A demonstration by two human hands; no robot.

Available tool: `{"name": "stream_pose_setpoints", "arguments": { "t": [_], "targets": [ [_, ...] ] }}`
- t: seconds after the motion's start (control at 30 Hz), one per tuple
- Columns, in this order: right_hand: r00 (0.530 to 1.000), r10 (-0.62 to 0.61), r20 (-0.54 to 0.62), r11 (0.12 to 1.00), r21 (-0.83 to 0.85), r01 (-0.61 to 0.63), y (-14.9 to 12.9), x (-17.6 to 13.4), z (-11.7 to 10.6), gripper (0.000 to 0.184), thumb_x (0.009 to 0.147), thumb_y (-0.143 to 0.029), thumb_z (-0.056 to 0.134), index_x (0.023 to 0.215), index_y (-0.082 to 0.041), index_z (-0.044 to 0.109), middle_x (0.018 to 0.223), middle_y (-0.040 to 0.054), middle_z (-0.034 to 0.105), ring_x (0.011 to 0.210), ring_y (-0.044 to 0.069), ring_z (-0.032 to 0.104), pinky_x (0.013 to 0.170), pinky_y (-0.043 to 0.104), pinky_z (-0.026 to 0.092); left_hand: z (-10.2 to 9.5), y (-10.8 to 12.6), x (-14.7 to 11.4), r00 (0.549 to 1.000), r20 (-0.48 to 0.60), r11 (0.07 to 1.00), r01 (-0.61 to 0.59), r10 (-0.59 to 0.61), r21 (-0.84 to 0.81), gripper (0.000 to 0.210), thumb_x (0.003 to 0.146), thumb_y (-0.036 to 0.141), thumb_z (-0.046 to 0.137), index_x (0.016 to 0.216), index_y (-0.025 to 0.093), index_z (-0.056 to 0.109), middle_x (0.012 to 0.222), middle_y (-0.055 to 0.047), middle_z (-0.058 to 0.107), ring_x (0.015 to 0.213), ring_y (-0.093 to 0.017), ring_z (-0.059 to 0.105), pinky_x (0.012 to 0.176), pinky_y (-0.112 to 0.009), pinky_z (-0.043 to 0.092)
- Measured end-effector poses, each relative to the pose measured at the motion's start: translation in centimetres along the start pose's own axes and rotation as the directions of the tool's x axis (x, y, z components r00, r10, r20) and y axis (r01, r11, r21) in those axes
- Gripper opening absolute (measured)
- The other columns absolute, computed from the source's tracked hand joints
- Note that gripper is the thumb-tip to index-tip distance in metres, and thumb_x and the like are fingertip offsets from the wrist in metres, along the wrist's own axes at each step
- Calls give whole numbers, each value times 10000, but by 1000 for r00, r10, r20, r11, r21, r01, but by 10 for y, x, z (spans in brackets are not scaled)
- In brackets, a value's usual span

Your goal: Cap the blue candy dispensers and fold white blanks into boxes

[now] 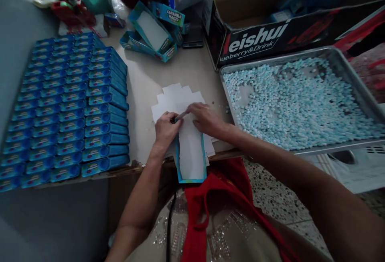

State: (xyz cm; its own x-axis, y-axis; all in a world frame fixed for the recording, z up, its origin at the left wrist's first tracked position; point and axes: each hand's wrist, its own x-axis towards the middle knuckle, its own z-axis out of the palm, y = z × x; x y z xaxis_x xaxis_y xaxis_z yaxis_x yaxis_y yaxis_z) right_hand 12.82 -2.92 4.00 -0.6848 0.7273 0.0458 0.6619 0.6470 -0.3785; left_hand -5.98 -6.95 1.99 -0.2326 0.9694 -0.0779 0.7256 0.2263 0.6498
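At the blue cardboard box's (192, 181) far end, left hand (166, 129) and right hand (207, 118) pinch its flap (182, 115) (best kept square).

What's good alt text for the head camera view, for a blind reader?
A person's left hand and right hand are at the far end of a blue-edged box with a white interior, partly over white sheets. Rows of blue packages stand at left; at right, a metal tray of small pale-blue pieces sits before a black carton.

Box (192, 180) matt cardbd; sheets (177, 95) smooth paper; tray (331, 147) metal w/ sheen.
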Motion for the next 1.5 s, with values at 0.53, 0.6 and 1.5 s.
{"name": "stream_pose_setpoints", "arguments": {
  "t": [0.53,0.6,1.5],
  "targets": [
    [902,431,-27,900,-54,-432,-33,-22,17,358,996,-160,401,1218,-172,681,1232,162,665,1018,261,665,822,344,503,2,15,-14,999,34,971,-40,33,234,234,928,240,676,1102,288,825,1081,-57,781,975,-268,730,793,-350,524],
    [920,386,61,918,-121,-378,-37,-19,9,354,1016,-139,375,1142,-176,704,1213,156,667,982,240,668,771,320,479,5,15,-16,998,16,976,-63,61,209,237,937,204,645,1079,268,824,1069,-62,779,965,-255,729,803,-342,530],
    [835,536,-125,669,666,-330,-16,-28,38,653,914,-278,633,1526,-195,420,1164,101,733,911,198,705,844,336,573,30,20,-54,878,-452,927,-26,-157,-373,335,1101,445,371,1146,224,620,1022,-55,653,954,-159,643,933,-287,520]
  ]
}}
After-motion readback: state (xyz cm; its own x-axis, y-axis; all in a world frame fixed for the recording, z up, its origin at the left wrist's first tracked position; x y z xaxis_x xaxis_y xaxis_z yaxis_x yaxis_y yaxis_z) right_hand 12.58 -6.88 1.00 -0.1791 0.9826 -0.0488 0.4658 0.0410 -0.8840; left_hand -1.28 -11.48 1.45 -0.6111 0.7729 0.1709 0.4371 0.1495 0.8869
